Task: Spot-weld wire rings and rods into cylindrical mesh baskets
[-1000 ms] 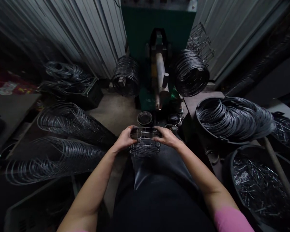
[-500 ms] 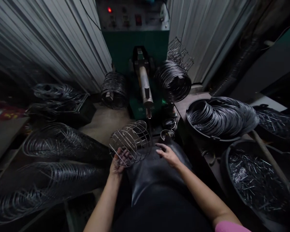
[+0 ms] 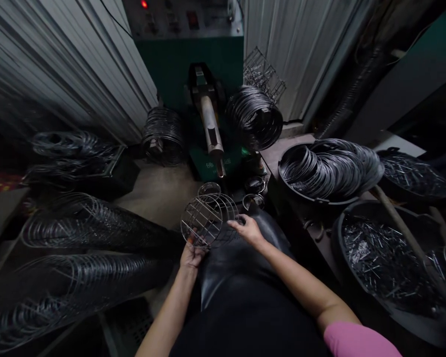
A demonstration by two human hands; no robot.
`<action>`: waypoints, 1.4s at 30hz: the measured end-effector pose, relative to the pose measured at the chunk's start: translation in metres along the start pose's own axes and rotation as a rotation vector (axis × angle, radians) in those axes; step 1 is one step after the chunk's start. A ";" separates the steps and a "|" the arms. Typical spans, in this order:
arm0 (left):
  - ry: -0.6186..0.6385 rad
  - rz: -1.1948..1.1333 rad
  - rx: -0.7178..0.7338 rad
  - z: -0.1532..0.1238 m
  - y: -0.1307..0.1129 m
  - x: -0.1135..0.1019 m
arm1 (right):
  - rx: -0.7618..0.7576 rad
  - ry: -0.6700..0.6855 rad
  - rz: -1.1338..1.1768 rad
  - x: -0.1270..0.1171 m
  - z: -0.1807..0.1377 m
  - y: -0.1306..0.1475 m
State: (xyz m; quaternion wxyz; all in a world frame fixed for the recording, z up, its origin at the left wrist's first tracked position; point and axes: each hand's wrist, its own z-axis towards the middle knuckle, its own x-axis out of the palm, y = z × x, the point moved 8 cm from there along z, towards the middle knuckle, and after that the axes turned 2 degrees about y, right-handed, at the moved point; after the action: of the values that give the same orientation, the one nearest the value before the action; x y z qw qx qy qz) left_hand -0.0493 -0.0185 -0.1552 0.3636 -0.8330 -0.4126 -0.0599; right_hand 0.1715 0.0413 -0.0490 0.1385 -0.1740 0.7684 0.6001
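A round wire basket [image 3: 201, 220], built of metal rings and cross wires, is held over my dark apron [image 3: 230, 267]. My left hand [image 3: 193, 250] grips its lower left rim, fingers curled behind the wires. At the basket's right side, my right hand [image 3: 247, 229] has thumb and fingers closed on the ring wire. Just beyond the basket sits the green machine [image 3: 208, 166], its pale cylindrical arm [image 3: 211, 124] ending in a metal tip [image 3: 220, 171] above the basket's far edge.
Wire coils [image 3: 254, 119] flank the machine. On the right stand a tub of wire rings [image 3: 334, 168] and a tub of short wire pieces [image 3: 390, 263]. Long stacks of wire rings [image 3: 96, 277] lie at left. A corrugated metal wall [image 3: 282, 64] is behind.
The basket has turned so its crossed end faces me more. My right hand has moved in from beside it to take hold of its right side. The view has shifted slightly.
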 end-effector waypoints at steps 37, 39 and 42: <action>0.349 0.708 0.948 -0.058 -0.120 0.131 | -0.695 0.020 -0.753 -0.059 -0.020 0.049; 0.360 0.738 0.982 -0.061 -0.116 0.134 | -0.737 0.118 -0.908 -0.042 -0.021 0.078; 0.365 0.782 1.034 -0.064 -0.112 0.137 | -0.670 0.200 -1.062 -0.025 -0.014 0.099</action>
State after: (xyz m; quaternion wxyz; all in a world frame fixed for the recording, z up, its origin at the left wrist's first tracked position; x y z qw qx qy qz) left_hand -0.0287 0.0721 0.0088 0.7745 -0.6164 0.0117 0.1417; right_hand 0.1512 0.0519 0.0518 0.2828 -0.6204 0.3573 0.6384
